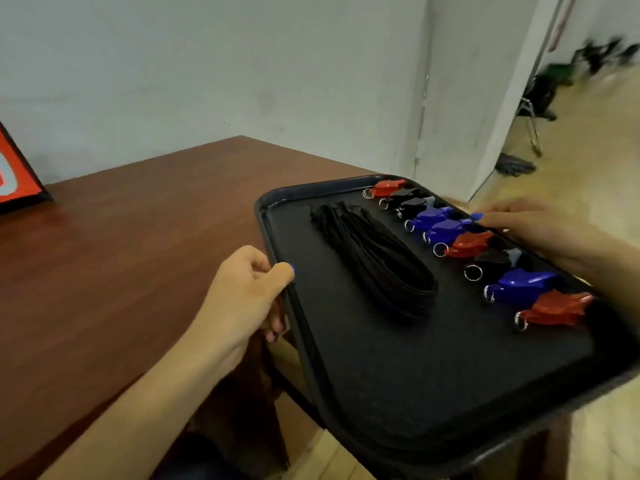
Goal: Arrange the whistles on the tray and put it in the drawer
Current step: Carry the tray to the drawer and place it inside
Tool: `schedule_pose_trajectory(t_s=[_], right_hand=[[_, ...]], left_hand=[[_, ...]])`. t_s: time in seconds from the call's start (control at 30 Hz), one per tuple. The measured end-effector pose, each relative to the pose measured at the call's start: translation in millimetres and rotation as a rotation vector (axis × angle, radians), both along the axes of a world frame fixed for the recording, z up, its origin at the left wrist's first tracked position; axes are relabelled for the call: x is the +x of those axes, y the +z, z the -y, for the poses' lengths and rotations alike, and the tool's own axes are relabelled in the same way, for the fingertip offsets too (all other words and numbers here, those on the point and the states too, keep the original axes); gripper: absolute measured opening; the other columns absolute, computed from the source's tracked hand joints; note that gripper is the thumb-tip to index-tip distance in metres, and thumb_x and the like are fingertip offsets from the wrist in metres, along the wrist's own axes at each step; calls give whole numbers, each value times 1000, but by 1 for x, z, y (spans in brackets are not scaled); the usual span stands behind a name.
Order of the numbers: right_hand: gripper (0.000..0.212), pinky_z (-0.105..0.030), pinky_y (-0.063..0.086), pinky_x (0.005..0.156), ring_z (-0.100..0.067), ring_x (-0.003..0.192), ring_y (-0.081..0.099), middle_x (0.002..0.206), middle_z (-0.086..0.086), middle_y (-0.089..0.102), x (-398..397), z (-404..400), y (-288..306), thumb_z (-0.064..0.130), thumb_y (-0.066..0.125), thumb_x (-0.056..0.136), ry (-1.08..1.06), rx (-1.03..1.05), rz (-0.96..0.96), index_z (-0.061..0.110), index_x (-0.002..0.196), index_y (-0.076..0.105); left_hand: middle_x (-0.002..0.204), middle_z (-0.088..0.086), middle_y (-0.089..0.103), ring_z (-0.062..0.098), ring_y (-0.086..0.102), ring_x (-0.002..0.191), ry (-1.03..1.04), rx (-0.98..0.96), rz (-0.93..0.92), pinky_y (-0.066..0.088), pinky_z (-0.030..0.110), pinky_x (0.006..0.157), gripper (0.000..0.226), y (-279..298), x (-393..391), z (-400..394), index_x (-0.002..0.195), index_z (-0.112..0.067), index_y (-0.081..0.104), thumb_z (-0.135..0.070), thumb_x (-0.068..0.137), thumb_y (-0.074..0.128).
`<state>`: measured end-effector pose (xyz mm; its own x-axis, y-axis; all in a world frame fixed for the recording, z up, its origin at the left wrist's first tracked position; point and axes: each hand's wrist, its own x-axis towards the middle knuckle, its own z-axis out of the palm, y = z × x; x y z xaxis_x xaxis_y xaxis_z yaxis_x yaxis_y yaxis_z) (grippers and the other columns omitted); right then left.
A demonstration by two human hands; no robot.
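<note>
A black tray [398,386] is held in the air past the right corner of the brown table [138,254]. My left hand [242,296] grips the tray's left rim, thumb on top. My right hand [540,226] holds the right rim, fingers curled over the edge. Along the tray's right side lies a row of several whistles with key rings: red [391,188], black [412,204], blue [440,223], red [467,244], black [491,261], blue [523,287], red [557,310]. A bundle of black lanyards [374,258] lies in the tray's middle.
A red-and-black framed board [17,174] leans at the table's far left against the grey wall. To the right a white pillar [467,98] stands by wooden floor [588,150] with a chair and dark items farther back. No drawer is in view.
</note>
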<state>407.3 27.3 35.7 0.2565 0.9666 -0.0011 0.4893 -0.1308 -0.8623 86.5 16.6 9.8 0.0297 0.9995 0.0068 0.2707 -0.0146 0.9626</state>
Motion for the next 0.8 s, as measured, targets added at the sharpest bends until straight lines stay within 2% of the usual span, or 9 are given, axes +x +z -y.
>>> schedule_pose_trajectory(t_s=[0.13,0.23,0.3,0.4,0.43,0.5,0.6,0.7,0.8], right_hand=[[15,-22,44,68,-16,77,56,82,-9,63,28,34,-11,13,55,90,-78,-56,24,5,87,67],[16,-36,46,81,-22,82,58,86,-15,65,43,52,-22,15,57,90,-117,-93,27,6,83,68],[17,-43,45,79,-27,79,59,86,-18,65,53,60,-29,21,60,88,-139,-109,26,11,79,71],[20,-23,51,61,-10,62,63,72,-4,68,65,70,-35,23,58,89,-140,-124,20,16,75,70],[20,-18,49,59,-7,62,62,70,0,67,67,74,-36,21,56,90,-145,-119,19,16,75,69],[18,-21,44,68,-10,74,60,77,-1,66,70,79,-38,17,54,91,-172,-110,33,14,79,67],[16,-26,44,77,-17,84,60,85,-5,67,76,85,-48,15,55,90,-196,-129,10,11,81,68],[16,-38,45,88,-23,90,61,90,-12,68,80,82,-59,16,56,90,-202,-179,25,7,86,69],[16,-38,46,86,-24,87,60,90,-14,67,80,72,-72,15,56,90,-214,-203,64,5,89,69]], left_hand=[[63,18,51,14,40,30,-73,-59,22,28,22,29,18,-23,29,7,82,-8,44,-20,88,56],[75,29,61,14,44,34,-126,-84,-17,31,21,30,23,-34,46,14,90,-1,48,-22,88,57],[76,30,62,12,44,33,-157,-96,-19,31,19,29,23,-37,55,18,94,-1,49,-22,88,57],[60,17,57,10,43,30,-183,-88,-14,32,20,28,24,-39,65,20,96,0,48,-21,89,56],[58,12,58,10,44,31,-191,-92,-2,32,20,28,24,-39,68,21,96,0,48,-22,89,56],[54,7,60,10,45,32,-209,-104,14,32,20,29,21,-41,74,22,93,-2,48,-22,89,56],[57,12,61,12,45,33,-240,-127,25,32,19,29,19,-50,83,27,91,-2,47,-19,89,55],[59,14,60,14,46,34,-253,-160,35,33,21,31,19,-65,88,28,90,-2,45,-19,89,55],[59,9,61,14,49,38,-256,-225,38,36,22,34,20,-80,89,27,91,-6,45,-24,90,53]])
